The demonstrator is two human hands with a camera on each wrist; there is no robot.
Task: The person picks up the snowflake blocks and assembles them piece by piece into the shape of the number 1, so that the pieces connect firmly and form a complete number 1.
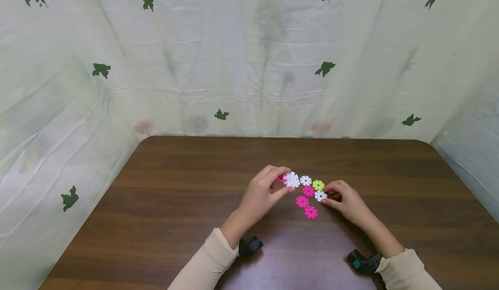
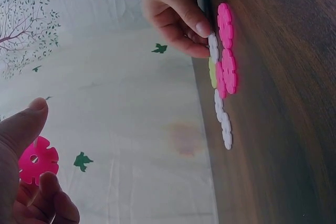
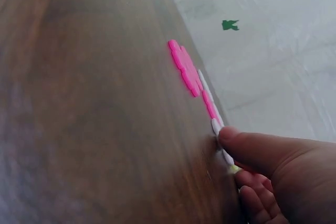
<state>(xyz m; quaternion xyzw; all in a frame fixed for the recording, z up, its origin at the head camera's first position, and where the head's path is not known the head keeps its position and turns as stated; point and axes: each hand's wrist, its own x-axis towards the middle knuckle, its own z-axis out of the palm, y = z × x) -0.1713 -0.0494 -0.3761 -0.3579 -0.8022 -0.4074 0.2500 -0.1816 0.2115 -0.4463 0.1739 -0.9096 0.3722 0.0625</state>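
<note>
In the head view, several notched plastic snowflake discs lie near the middle of the table. My left hand [image 1: 262, 193] is beside two overlapping white discs [image 1: 291, 180] at the left end. Between its thumb and fingers it holds a pink disc [image 2: 46, 160], seen edge-on from above. At the other end, my right hand [image 1: 348, 201] pinches a white disc [image 1: 321, 196] by its edge. Around that disc are a lime-green disc [image 1: 318, 185], a pink disc [image 1: 308, 191] and a smaller-looking white disc [image 1: 306, 181]. Two more pink discs [image 1: 310, 212] lie nearer me.
The brown wooden table [image 1: 187, 212] has rounded far corners. A pale curtain [image 1: 249, 56] with green leaf prints hangs behind and beside it. A black wrist device [image 1: 364, 262] sits at my right cuff, another [image 1: 250, 246] at my left.
</note>
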